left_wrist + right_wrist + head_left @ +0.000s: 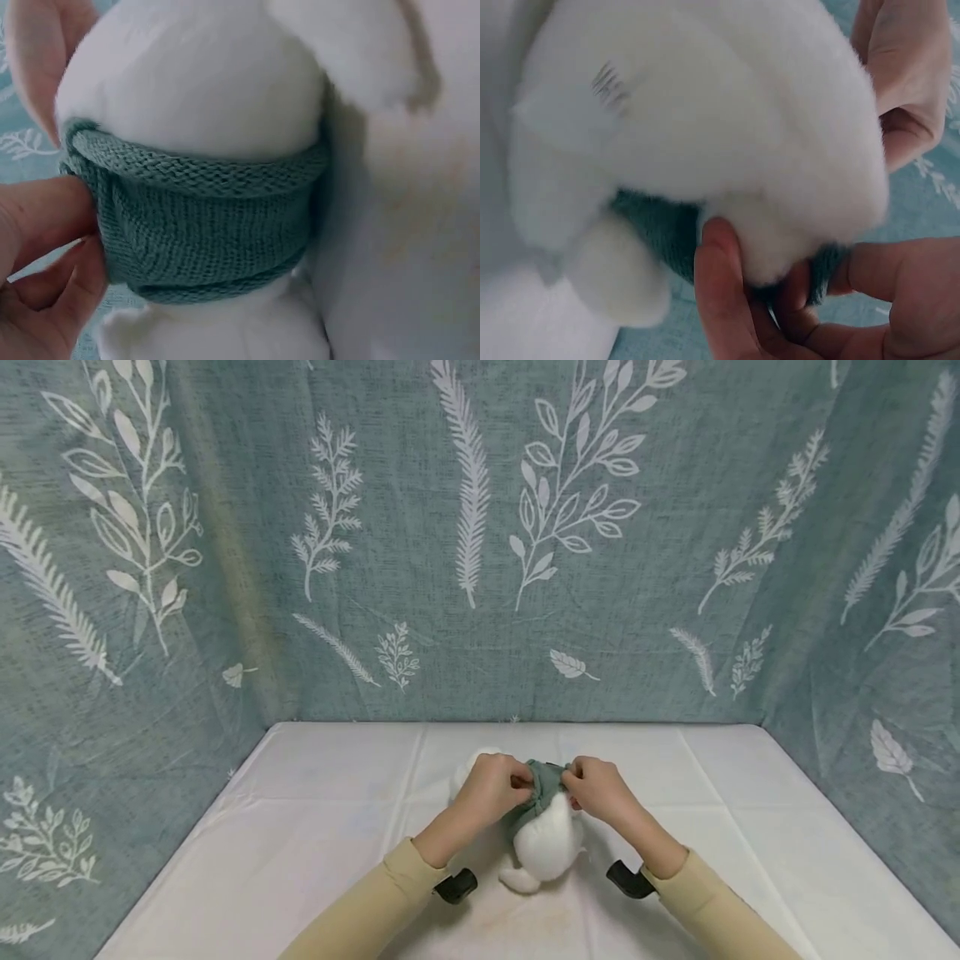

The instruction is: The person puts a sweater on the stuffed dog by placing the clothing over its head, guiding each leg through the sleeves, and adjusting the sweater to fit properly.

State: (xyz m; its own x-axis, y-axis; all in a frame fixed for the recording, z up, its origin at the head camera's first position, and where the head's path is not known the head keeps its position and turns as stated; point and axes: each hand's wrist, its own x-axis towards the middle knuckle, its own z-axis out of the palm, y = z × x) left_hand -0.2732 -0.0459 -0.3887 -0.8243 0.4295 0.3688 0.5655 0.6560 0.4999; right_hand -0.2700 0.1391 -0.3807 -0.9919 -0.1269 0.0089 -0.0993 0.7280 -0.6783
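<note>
A white plush toy (pixel 549 843) lies on the table, wearing a green knitted garment (pixel 545 782) round its middle. My left hand (pixel 491 787) pinches the garment's edge on the left; in the left wrist view its fingers (pixel 56 217) hold a fold of the rolled knit (pixel 210 225). On the right, my right hand (pixel 597 787) pinches the other edge. Its finger (pixel 721 262) presses against a small white limb of the toy in the right wrist view, while knit shows between finger and thumb. Part of the toy is hidden behind my left hand.
A white cloth with fold lines covers the table (pixel 330 827). Teal curtains (pixel 405 527) with white leaf prints hang at the back and both sides. Black wrist-worn devices (pixel 456 887) sit under both forearms. A printed tag (pixel 609 86) hangs from the toy.
</note>
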